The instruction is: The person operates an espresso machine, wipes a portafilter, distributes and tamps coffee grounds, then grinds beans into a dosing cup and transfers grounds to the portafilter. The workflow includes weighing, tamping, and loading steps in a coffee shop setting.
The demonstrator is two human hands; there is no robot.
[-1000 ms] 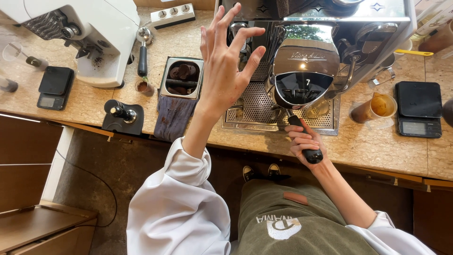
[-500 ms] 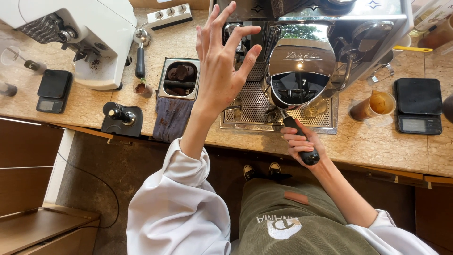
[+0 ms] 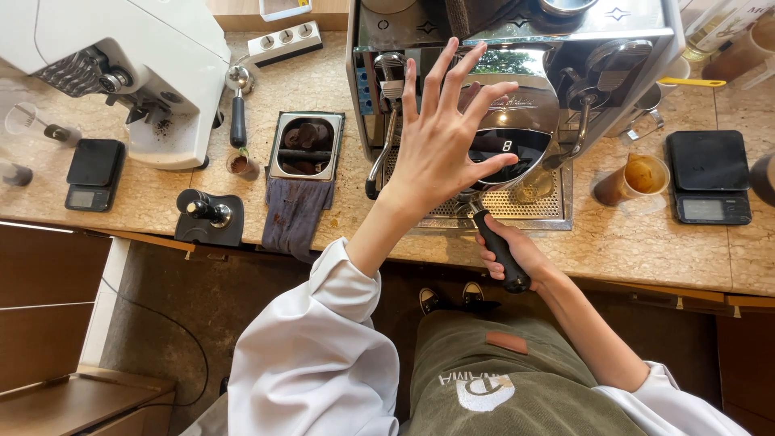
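Note:
My right hand [image 3: 521, 252] grips the black handle of a portafilter [image 3: 499, 249] that sits under the group head of a shiny steel espresso machine [image 3: 517, 89]. My left hand [image 3: 444, 133] is raised in front of the machine with fingers spread, holding nothing, close to the rounded group cover and its small lit display [image 3: 507, 146]. A metal drip grate [image 3: 517, 206] lies below the group. My white sleeves and a green apron [image 3: 500, 379] fill the bottom of the view.
A knock box [image 3: 305, 145] with a dark cloth [image 3: 292, 218] stands left of the machine. Further left are a tamper on a mat [image 3: 208, 211], a second portafilter [image 3: 237, 113], a white grinder [image 3: 137, 73] and a black scale [image 3: 93, 171]. Right: a paper cup [image 3: 638, 178] and another scale [image 3: 710, 178].
My left hand has drifted slightly right, closer to the group cover. My right hand stays on the portafilter handle, whose angle has shifted slightly.

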